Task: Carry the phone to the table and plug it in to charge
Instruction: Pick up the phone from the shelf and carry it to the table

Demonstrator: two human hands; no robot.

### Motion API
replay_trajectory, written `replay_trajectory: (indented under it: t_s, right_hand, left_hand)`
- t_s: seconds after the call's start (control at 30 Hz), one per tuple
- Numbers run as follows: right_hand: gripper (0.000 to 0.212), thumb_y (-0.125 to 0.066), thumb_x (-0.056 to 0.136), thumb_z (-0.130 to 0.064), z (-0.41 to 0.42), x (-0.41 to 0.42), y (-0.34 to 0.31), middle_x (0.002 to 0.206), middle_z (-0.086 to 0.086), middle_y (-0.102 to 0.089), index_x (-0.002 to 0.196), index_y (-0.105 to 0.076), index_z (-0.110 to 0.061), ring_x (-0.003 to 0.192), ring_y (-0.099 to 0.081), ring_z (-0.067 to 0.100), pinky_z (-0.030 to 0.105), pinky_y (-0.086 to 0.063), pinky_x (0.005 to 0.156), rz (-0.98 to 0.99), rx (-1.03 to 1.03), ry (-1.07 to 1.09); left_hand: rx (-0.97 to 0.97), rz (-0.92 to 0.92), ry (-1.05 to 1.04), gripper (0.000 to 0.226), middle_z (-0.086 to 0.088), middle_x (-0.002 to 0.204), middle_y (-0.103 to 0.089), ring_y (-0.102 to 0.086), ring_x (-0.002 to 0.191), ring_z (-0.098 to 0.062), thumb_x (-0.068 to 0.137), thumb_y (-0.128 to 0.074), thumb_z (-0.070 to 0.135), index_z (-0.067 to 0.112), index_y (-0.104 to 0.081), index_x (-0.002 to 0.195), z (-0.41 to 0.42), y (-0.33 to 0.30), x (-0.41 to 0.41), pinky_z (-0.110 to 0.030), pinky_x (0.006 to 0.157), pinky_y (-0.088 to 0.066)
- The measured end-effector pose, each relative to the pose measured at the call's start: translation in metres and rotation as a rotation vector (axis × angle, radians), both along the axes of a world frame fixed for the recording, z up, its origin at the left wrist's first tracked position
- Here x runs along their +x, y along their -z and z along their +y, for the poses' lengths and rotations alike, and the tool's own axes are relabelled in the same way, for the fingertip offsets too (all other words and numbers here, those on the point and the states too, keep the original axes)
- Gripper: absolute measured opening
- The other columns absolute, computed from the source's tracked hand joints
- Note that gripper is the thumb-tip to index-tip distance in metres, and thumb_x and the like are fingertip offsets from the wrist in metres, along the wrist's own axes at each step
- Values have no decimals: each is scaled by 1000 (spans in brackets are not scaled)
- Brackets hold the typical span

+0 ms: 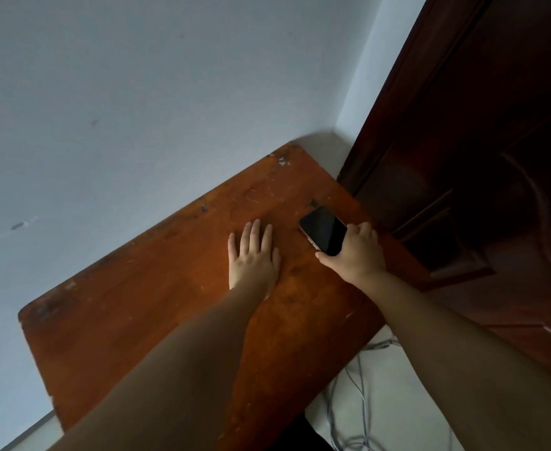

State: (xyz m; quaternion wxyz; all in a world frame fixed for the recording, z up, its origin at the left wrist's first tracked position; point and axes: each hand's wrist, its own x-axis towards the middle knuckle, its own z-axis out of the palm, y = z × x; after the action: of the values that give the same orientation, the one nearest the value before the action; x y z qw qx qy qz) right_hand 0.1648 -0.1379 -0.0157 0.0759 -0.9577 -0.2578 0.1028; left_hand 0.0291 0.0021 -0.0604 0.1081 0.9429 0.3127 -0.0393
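A black phone (323, 228) with a dark screen lies face up on the worn orange-brown wooden table (144, 314), near its right edge. My right hand (354, 252) grips the phone's near end, thumb on one side and fingers on the other. My left hand (254, 258) rests flat on the tabletop just left of the phone, fingers spread and holding nothing. Grey cables (359, 379) trail over the floor below the table's right edge; no plug end is visible.
A dark brown wooden door (482, 157) stands close on the right, almost touching the table's far corner. A pale wall (137, 92) runs along the table's far side. Light floor (385, 402) shows at the lower right.
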Motion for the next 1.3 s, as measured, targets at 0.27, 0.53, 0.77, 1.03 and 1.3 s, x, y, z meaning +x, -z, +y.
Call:
replay_trajectory:
  t_s: [0.27, 0.53, 0.77, 1.03, 1.3]
  right_hand:
    - [79, -70, 63, -62, 22, 9, -52, 111, 12, -47, 112, -47, -5, 93, -57, 26, 33, -54, 65, -98, 114, -190]
    - [77, -67, 67, -62, 54, -44, -90, 110, 11, -45, 115, -44, -7, 89, -53, 23, 27, -46, 59, -161, 232, -477]
    - [74, -67, 67, -59, 83, -150, -106, 109, 12, -48, 113, -47, -5, 95, -55, 29, 32, -47, 65, -115, 296, -805]
    - [75, -65, 69, -59, 97, -335, -128, 110, 13, -45, 115, -44, -3, 91, -54, 28, 32, -47, 62, -43, 353, -1244]
    - [76, -63, 69, -62, 51, -545, -135, 110, 11, -42, 113, -42, -4, 86, -50, 25, 32, -44, 61, 50, 362, -1533]
  left_hand:
    - [-142, -32, -23, 47, -9, 149, -32, -22, 138, -30, 96, -30, 41, 20, -27, 139, 18, -50, -3, -50, 111, -21]
    - [27, -165, -317, 40, -10, 133, -51, -43, 124, -29, 95, -37, 28, 15, -38, 132, 16, -103, -91, -44, 102, -36]
    - [119, -179, -630, 37, -11, 128, -54, -47, 118, -30, 94, -37, 27, 14, -41, 129, -18, -131, -219, -45, 97, -39]
    - [221, -149, -1042, 35, -12, 126, -54, -48, 113, -30, 95, -34, 27, 13, -44, 125, -90, -151, -417, -43, 92, -39]
    - [267, -178, -1393, 33, -14, 121, -57, -51, 110, -32, 95, -35, 27, 12, -47, 121, -213, -161, -602, -42, 89, -41]
